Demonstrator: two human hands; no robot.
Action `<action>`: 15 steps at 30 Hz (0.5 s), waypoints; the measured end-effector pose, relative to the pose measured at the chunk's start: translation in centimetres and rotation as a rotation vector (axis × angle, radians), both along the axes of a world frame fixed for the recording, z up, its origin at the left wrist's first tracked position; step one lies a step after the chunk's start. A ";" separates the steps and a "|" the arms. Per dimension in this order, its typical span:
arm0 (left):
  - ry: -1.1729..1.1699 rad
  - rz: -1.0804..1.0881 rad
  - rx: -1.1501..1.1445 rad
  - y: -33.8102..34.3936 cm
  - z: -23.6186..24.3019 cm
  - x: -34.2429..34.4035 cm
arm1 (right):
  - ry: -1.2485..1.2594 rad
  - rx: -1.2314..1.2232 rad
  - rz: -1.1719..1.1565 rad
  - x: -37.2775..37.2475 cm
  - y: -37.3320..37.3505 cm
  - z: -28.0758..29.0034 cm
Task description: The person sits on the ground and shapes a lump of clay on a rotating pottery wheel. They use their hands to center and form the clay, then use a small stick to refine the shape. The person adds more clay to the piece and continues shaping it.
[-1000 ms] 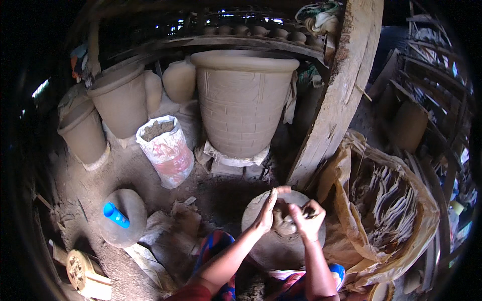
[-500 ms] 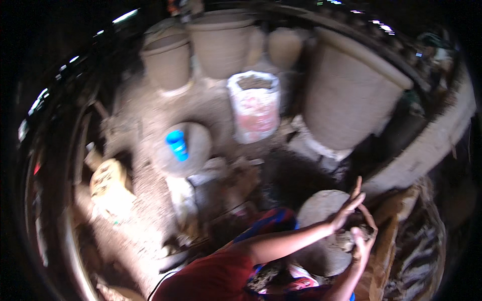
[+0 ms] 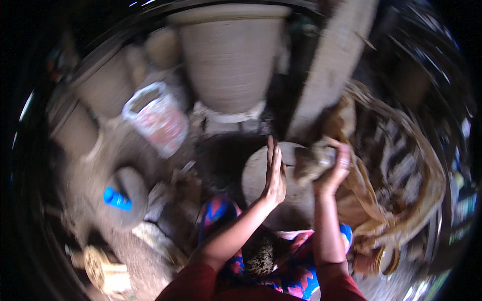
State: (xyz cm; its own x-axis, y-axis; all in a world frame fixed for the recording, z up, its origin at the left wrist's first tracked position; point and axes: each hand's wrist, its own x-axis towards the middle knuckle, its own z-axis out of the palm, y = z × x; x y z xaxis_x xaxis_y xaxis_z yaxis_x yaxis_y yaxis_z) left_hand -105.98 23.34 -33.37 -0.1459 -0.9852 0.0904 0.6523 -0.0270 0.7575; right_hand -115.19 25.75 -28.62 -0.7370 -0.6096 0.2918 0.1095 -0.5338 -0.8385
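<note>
My left hand (image 3: 275, 175) is held upright and flat, its fingers stretched out and seen nearly edge-on, with nothing in it. To its right, my right hand (image 3: 337, 170) grips a rough grey-brown lump of clay (image 3: 312, 164), somewhat blurred. A gap separates the clay from my left palm. Beneath both hands is a round, flat grey disc (image 3: 255, 175), partly covered by my left hand and the lump. Between my legs, below the disc, sits a dark, crumbly clump (image 3: 261, 257).
A large clay pot (image 3: 231, 60) stands ahead on blocks, smaller pots (image 3: 80, 125) to the left. An open sack (image 3: 159, 125) and a blue cup (image 3: 117, 198) on a round slab (image 3: 133, 183) lie leftward. Rightward are a plank (image 3: 331, 65) and a crumpled brown sheet (image 3: 369, 210) around dark material.
The view has swung right, so the pots, sack and cup sit further left. My hands, earlier close together around the clay, are now apart, with the lump in the right one.
</note>
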 end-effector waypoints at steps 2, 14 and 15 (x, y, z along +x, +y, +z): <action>0.027 -0.091 0.050 0.6 0.2 -1.1 | -0.011 0.199 0.216 0.1 -0.1 0.0; -0.134 0.012 -0.170 -1.6 -0.2 1.3 | 0.851 0.179 -0.039 -0.7 0.5 -0.3; -0.138 0.009 -0.179 -1.4 0.2 1.3 | 0.841 0.220 -0.031 -0.5 0.5 -0.4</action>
